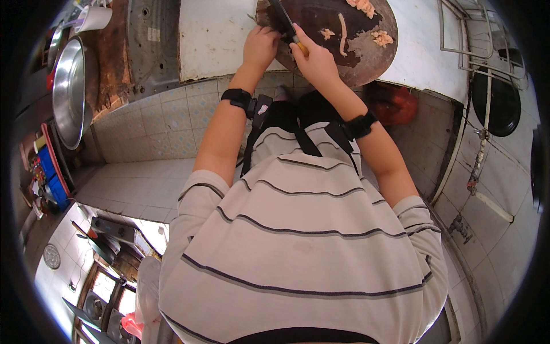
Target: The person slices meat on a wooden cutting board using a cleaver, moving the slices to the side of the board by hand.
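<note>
A round wooden chopping board [374,56] lies on the white counter at the top of the view. My right hand [316,60] grips the yellow handle of a kitchen knife [282,16], whose dark blade points up and to the left. At the board's left edge is my left hand [260,46], its fingers curled near the blade; whether they hold something small cannot be told. Right of the knife lie a long pale strip of meat [343,34], a small scrap [327,33] and a pile of meat pieces [382,38]. More sliced meat [362,6] lies at the top edge.
To the left, a large metal basin [68,94] and a white container [95,18] stand near a stained wooden surface. A wire rack [466,47] is at the upper right, with a black pan [496,103] by the tiled wall. A red bag [393,105] sits below the counter.
</note>
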The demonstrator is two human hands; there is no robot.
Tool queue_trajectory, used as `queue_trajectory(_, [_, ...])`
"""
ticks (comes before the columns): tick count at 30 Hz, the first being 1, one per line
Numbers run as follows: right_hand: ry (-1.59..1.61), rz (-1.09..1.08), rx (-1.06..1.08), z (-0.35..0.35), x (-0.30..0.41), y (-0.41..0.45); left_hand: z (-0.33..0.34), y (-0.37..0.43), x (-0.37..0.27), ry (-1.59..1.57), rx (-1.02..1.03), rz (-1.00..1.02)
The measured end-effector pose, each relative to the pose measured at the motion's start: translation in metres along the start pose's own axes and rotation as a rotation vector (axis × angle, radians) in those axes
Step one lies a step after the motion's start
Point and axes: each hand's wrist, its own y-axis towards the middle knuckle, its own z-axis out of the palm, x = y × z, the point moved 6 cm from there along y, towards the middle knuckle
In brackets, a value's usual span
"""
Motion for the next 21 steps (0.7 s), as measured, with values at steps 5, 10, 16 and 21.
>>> queue_trajectory(5, [0.026,0.011,-0.045,-0.014,-0.011,-0.004,0.002,-0.001,0.002,0.027,0.021,-0.006])
queue_trajectory(10, [0.059,0.090,-0.035,-0.046,-0.038,-0.027,0.006,0.001,0.004,0.020,0.032,-0.004])
queue_trajectory(16, [0.173,0.234,-0.107,-0.072,-0.055,-0.032,0.007,0.016,-0.009,-0.070,-0.010,0.032])
queue_trajectory(21, [0.188,0.173,-0.205,-0.086,-0.055,-0.032,0.017,0.036,-0.026,-0.257,0.047,-0.055])
